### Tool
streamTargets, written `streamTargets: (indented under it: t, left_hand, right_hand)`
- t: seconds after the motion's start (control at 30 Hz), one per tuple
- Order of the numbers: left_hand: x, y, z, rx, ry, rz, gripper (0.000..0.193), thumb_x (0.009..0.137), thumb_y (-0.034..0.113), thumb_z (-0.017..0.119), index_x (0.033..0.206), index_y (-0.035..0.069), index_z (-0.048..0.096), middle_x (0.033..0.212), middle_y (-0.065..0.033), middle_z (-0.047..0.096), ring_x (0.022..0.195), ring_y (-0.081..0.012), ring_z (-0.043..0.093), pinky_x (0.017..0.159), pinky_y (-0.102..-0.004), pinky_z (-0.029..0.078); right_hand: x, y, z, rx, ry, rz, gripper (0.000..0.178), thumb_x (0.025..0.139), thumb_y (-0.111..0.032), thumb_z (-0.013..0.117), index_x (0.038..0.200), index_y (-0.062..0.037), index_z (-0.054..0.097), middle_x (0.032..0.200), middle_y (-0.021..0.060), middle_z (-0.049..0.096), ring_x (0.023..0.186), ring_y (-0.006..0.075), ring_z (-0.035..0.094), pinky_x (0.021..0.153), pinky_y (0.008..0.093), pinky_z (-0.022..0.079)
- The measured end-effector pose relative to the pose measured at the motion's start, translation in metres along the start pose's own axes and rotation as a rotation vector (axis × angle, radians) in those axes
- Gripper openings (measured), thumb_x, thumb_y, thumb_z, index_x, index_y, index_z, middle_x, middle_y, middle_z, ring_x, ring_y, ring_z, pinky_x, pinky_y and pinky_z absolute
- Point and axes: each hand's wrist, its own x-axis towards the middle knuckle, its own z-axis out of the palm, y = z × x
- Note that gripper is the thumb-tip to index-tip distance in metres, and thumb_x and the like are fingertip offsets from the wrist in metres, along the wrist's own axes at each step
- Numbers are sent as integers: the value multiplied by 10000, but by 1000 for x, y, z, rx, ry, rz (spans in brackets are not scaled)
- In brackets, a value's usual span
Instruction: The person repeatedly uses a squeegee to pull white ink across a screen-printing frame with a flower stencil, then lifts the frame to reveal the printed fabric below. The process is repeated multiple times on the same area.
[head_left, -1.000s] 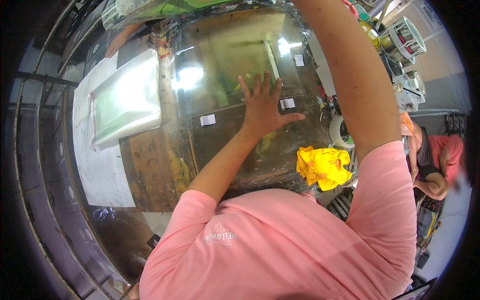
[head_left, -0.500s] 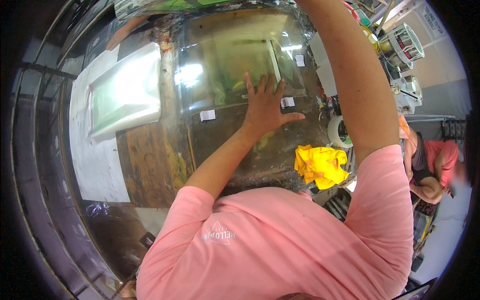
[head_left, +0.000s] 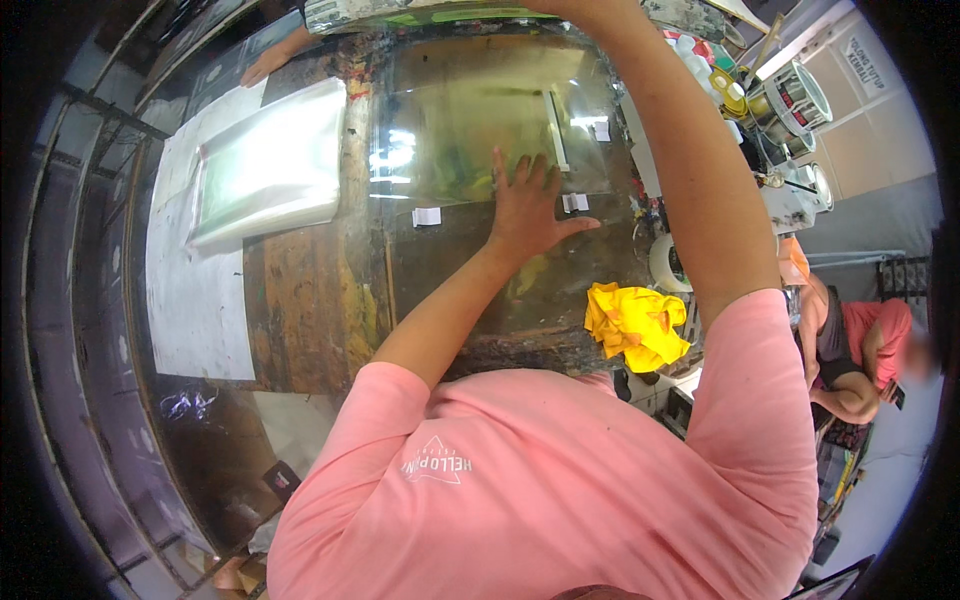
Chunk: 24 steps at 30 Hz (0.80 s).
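My left hand [head_left: 530, 205] lies with fingers spread on a clear glossy sheet [head_left: 440, 190] over the dark worktop. Beneath its fingertips is a yellowish-green translucent panel [head_left: 450, 110], with a narrow white strip [head_left: 555, 130] just beyond them. Small white paper tabs [head_left: 426, 217] sit on the sheet, one of them beside my thumb. My right arm stretches far forward to the top edge, where part of my right hand [head_left: 565, 6] shows near a pale frame with green in it [head_left: 440, 15]. Its fingers are cut off by the picture's edge.
Left are a stack of clear plastic sheets [head_left: 270, 170] and white paper [head_left: 200, 320]. A crumpled yellow cloth [head_left: 637, 325] and a tape roll [head_left: 667, 263] lie right. Cans [head_left: 790, 100] stand far right. Another person's hand [head_left: 275, 58] rests far left; someone sits [head_left: 865, 350] right.
The view has shifted slightly, and the pale frame at the far edge shows more. A bit of my right hand has come into sight there. My left hand stays on the sheet.
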Motion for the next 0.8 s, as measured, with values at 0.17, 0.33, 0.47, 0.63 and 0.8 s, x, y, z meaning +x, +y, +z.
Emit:
streamTargets:
  t: [0.17,0.33,0.47,0.63,0.8]
  left_hand:
    - [-1,0,0,6,10,-5,1154,823,952,469,1427,-17,635,1508,-208,571,1457,-399,470,1245,-753,0]
    - [-1,0,1,-16,19,-20,1164,828,952,464,1431,-31,624,1513,-223,563,1467,-408,459,1246,-752,8]
    - [0,-1,3,42,103,-14,1172,840,946,461,1450,-45,605,1572,-246,510,1517,-421,410,1248,-742,3]
    - [3,-1,5,-11,22,-78,1203,839,949,458,1489,-58,561,1628,-263,445,1554,-427,363,1236,-753,-8]
    - [3,-2,6,-22,16,-76,1213,828,950,476,1493,-63,551,1610,-271,465,1549,-432,373,1223,-771,-17]
  right_hand:
    - [-4,-5,-1,-7,6,21,542,940,-497,565,794,-22,781,836,228,752,876,392,736,919,506,511]
    - [-6,-6,-2,11,-3,34,541,937,-498,568,804,-22,787,811,228,746,823,404,730,883,526,523]
    - [-5,-4,-2,46,-1,26,559,945,-501,556,800,-14,789,798,228,744,807,406,728,893,529,519]
    - [-2,0,2,-54,31,-6,585,954,-503,540,787,4,780,805,244,744,814,415,730,859,517,532]
    - [1,2,3,-50,19,9,612,966,-521,525,790,9,775,805,251,743,826,415,731,860,523,528]
